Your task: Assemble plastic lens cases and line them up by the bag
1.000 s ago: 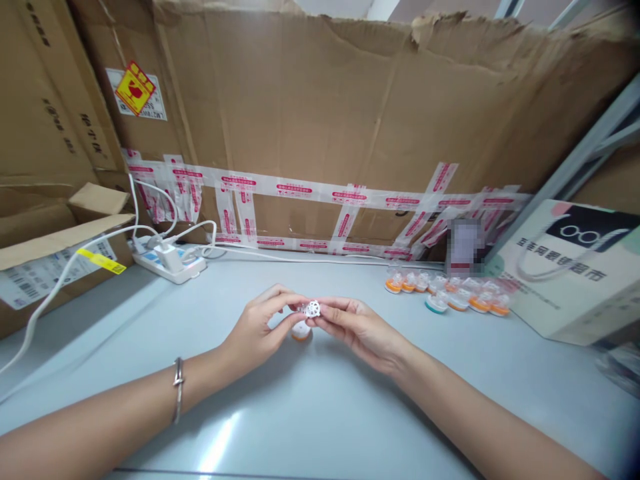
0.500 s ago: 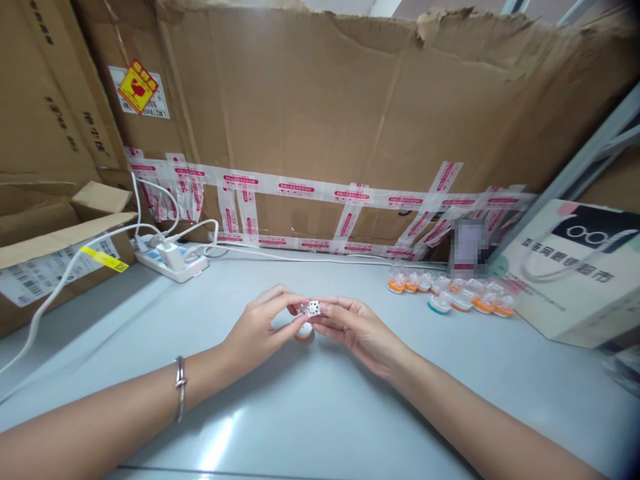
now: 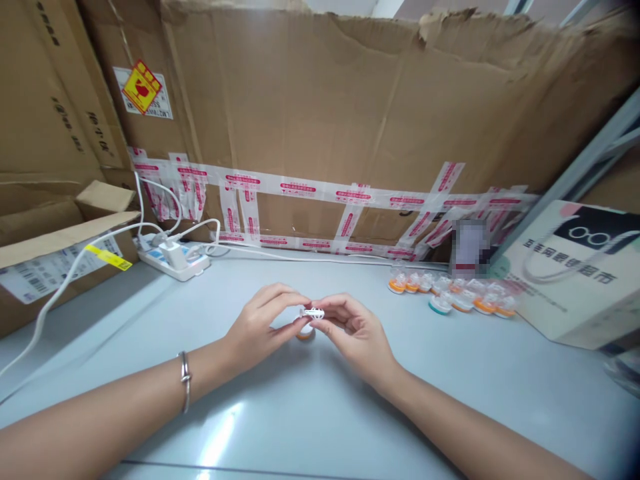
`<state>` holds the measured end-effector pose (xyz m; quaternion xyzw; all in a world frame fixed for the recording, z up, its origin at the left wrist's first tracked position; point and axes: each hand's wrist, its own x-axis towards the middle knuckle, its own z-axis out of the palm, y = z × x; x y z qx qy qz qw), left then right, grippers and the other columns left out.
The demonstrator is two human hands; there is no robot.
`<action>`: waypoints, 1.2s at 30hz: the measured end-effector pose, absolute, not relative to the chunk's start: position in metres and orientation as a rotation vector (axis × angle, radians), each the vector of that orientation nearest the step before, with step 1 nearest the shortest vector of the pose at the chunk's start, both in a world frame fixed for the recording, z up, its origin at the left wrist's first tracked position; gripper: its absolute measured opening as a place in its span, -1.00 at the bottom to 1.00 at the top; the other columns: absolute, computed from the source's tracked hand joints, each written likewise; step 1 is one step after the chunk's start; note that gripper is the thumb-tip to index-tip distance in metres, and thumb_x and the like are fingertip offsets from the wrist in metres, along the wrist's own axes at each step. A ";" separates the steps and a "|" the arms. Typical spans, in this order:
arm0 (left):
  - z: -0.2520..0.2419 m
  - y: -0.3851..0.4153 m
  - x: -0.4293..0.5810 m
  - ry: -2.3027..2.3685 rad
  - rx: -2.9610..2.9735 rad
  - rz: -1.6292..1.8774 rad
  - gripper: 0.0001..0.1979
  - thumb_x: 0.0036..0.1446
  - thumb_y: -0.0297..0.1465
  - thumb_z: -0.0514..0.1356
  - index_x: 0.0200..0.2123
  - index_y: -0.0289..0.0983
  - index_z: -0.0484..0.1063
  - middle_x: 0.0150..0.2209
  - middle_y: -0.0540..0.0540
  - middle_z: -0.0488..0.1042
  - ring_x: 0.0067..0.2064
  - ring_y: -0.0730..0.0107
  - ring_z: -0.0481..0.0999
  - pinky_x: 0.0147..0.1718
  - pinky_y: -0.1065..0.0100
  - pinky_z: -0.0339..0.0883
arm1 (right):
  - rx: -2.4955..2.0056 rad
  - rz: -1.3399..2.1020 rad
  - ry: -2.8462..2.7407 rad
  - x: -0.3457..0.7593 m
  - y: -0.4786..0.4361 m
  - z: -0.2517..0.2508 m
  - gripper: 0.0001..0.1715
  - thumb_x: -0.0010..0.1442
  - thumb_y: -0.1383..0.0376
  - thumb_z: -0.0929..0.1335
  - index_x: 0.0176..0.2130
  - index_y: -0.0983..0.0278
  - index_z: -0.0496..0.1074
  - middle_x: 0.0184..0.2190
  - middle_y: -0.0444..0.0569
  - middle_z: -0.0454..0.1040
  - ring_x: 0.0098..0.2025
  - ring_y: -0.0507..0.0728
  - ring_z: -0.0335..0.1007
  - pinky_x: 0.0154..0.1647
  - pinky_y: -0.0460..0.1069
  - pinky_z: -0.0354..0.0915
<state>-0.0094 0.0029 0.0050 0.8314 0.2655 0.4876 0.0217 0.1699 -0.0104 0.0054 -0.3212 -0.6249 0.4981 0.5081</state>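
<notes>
Above the middle of the grey table, my left hand [image 3: 260,320] pinches the left end of a small white openwork plastic piece [image 3: 313,313] between thumb and fingers. From the other side, my right hand [image 3: 363,333] grips the same piece with its thumb below and fingers above. The piece lies roughly level, its narrow side towards me; its exact kind does not show. Just beneath the fingertips sits a small round white item with an orange rim [image 3: 305,333], partly covered by my left thumb.
Several clear-topped round items with orange or teal bases [image 3: 465,299] stand at the right rear. Beside them is a printed paper bag [image 3: 575,273]. A power strip [image 3: 175,261] with white cables lies at the left rear, near an open carton [image 3: 65,257]. Large taped cardboard [image 3: 300,100] backs the table.
The white piece has turned from showing its round, holed face to showing its narrow side. My right hand has shifted its grip, with the thumb now underneath.
</notes>
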 end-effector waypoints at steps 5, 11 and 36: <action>0.004 0.003 -0.011 0.703 2.616 1.623 -0.79 0.06 -0.55 0.21 -0.20 -0.24 0.42 -0.32 -0.07 0.48 -0.28 0.42 0.47 -0.29 0.38 0.37 | -0.754 1.136 -1.582 0.172 -0.009 0.006 -0.87 0.06 0.31 0.38 -0.29 0.21 0.42 -0.23 -0.07 0.51 -0.21 0.08 0.46 -0.19 0.00 0.41; 0.006 -0.001 -0.010 0.723 2.569 1.643 -0.76 0.05 -0.56 0.21 -0.18 -0.25 0.41 -0.33 -0.06 0.47 -0.30 0.44 0.46 -0.29 0.40 0.37 | -0.785 0.758 -1.749 0.175 -0.009 0.010 -0.86 0.10 0.34 0.36 -0.26 0.19 0.46 -0.28 -0.07 0.52 -0.19 0.10 0.44 -0.10 0.02 0.34; -0.003 0.019 -0.019 0.997 2.468 0.782 -0.56 -0.14 -0.22 0.31 -0.18 -0.25 0.34 -0.21 -0.11 0.40 -0.18 0.23 0.40 -0.19 0.23 0.29 | -0.985 0.831 -1.946 0.190 0.020 0.001 -0.79 0.12 0.29 0.32 -0.21 0.20 0.49 -0.27 -0.05 0.49 -0.22 0.08 0.40 -0.13 0.00 0.28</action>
